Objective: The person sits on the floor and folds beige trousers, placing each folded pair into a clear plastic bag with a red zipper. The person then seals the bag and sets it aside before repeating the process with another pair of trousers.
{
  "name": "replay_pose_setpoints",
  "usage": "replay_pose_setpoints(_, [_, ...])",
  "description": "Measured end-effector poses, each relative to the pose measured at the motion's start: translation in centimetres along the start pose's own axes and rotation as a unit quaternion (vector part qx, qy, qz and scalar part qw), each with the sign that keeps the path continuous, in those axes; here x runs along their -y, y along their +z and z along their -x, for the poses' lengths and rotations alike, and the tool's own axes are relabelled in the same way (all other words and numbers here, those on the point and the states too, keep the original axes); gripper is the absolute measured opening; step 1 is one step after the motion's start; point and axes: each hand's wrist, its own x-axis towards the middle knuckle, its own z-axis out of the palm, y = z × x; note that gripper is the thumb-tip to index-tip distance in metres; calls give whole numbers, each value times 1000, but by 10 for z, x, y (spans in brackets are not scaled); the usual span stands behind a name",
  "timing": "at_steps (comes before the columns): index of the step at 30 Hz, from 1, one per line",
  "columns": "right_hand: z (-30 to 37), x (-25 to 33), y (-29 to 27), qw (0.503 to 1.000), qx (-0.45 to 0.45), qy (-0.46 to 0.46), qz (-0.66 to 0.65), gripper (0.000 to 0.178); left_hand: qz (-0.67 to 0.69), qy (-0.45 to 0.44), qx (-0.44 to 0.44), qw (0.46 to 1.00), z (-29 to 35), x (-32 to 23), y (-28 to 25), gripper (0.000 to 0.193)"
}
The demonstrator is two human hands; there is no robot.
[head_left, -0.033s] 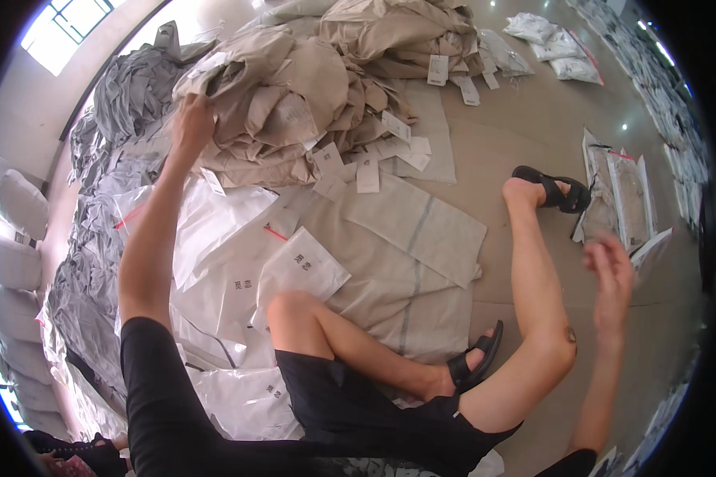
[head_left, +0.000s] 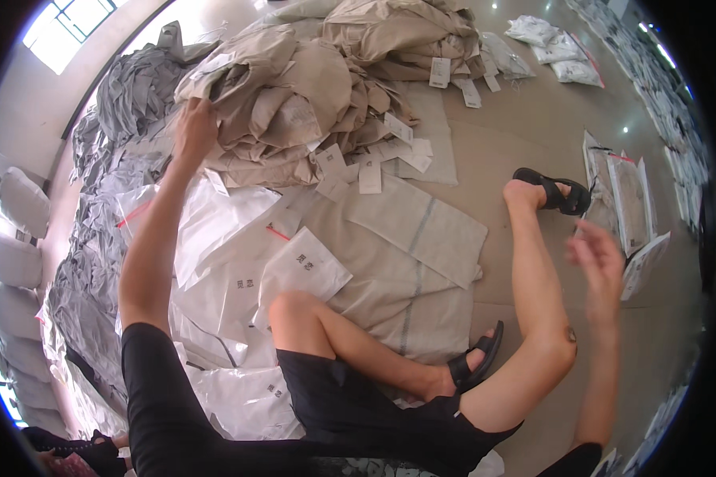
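Concrete floor under me is littered with clear bags. At eleven o'clock my left hand grips the edge of a beige garment pile; my right hand, at three o'clock, hangs open and empty. Tugging low could topple the stack and tangle its tags.

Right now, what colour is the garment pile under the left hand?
Beige garment pile, seen in the head view.
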Motion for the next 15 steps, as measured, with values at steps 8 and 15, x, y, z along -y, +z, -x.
replay_pose_setpoints(8, [-33, 10, 257, 949, 255, -181, 28, 90, 77, 74, 4, 994, 154, -97, -104, 31])
replay_pose_setpoints(15, [13, 28, 422, 935, 118, -335, 9, 102, 135, 139, -25, 981, 285, -147, -192, 29])
